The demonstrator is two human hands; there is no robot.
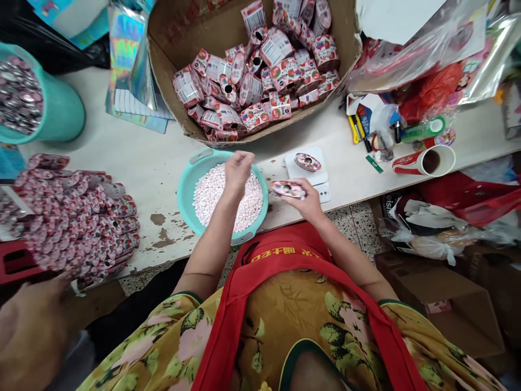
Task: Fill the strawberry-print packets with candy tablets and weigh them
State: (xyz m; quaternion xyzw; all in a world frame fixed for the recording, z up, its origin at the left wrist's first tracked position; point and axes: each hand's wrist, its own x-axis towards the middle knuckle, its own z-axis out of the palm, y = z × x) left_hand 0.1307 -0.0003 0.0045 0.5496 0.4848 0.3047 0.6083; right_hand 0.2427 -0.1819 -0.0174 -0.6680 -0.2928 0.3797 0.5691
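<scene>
My left hand is over a turquoise bowl of small pale pink candies. Its fingers are curled together, and whatever may be inside them is hidden. In my right hand is a small pink candy box with an oval top and a dark round opening, held just in front of a white digital scale. On the scale's plate rests a second candy box, its dark opening facing up.
Behind the bowl stands a cardboard carton of pink boxes. Many more are stacked at left, below a turquoise bucket of shiny wrapped pieces. A paper cup and cutter lie right. Another person's hand shows lower left.
</scene>
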